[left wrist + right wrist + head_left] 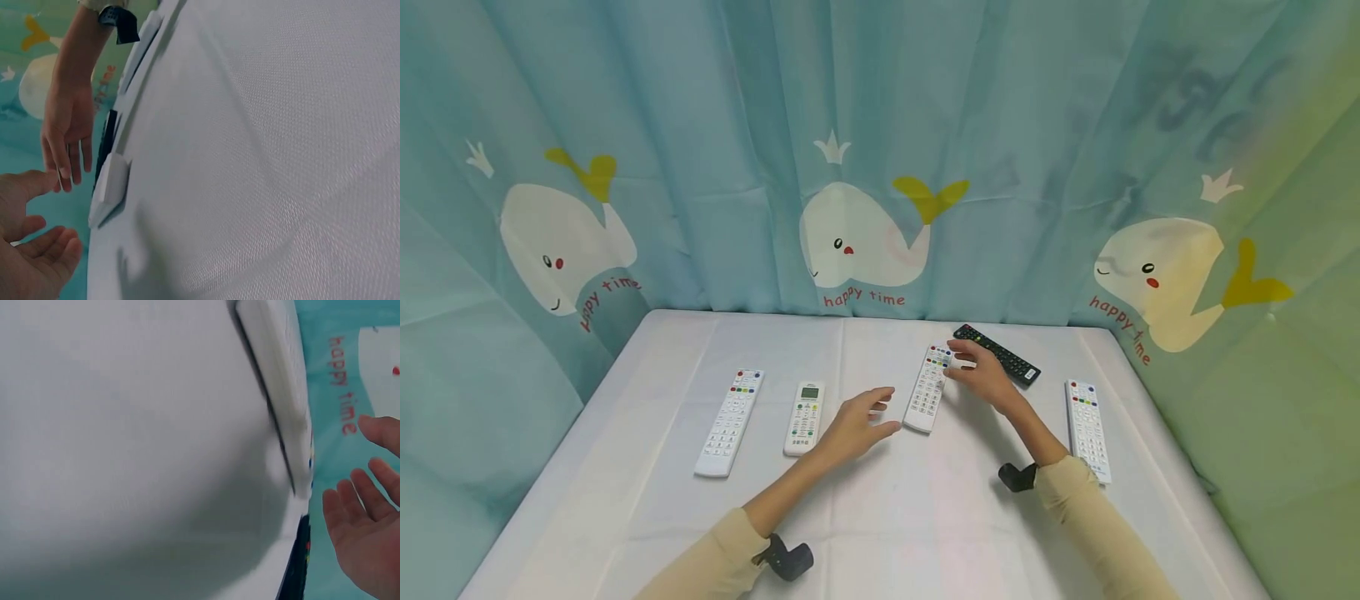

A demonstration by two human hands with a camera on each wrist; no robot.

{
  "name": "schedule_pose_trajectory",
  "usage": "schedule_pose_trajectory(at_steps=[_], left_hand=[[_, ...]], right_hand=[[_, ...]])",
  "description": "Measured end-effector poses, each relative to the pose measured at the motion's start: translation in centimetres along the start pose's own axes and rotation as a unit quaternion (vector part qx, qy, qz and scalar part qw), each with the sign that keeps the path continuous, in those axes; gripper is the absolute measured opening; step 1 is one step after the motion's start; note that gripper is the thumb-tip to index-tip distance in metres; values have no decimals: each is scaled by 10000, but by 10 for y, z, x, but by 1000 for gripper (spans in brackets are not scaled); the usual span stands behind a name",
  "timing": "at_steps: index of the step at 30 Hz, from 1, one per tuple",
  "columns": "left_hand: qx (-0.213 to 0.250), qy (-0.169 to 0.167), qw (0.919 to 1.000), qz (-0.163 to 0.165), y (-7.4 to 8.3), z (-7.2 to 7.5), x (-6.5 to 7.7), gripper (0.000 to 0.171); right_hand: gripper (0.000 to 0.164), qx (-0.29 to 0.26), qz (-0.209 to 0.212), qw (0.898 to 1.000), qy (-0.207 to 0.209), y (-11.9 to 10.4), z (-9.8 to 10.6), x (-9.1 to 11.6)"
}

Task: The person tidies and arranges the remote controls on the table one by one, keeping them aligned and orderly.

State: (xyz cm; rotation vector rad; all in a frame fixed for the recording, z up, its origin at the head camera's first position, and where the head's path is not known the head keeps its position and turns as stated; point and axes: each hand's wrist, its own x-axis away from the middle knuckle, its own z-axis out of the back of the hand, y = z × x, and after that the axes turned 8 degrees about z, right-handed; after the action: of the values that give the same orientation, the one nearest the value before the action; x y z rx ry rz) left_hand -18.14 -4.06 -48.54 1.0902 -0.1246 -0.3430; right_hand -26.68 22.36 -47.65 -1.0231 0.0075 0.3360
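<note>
The left hand (852, 427) and right hand (985, 377) were observed with relaxed fingers, nothing held. Between them on the desk (895, 517), a white remote (924, 400) was found slanted near-left to far-right, its far end nearest the right hand.

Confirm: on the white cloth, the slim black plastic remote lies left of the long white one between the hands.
No: the head view shows the slim black plastic remote lying right of the long white plastic remote between the left hand and right hand, on the white cloth.
</note>
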Motion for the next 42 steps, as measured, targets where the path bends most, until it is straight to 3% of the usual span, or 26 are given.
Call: schedule_pose_trajectory(at_steps=[10, 20, 33, 42], left_hand=[[-138, -56, 9998, 126, 3, -10, -5, 54], [-434, -66, 9989, 162, -1, -22, -11, 55], [-614, -178, 9959, 635, -4, -32, -17, 63], [-667, -150, 9959, 584, -6, -34, -21, 64]], right_hand=[[57, -88, 30, 9994, -345, 14, 12, -13], [61, -108, -219, 9981, -562, 34, 11, -23], [65, 72, -246, 9957, -893, 34, 16, -29], [65, 447, -377, 9917, -1142, 40, 19, -35]])
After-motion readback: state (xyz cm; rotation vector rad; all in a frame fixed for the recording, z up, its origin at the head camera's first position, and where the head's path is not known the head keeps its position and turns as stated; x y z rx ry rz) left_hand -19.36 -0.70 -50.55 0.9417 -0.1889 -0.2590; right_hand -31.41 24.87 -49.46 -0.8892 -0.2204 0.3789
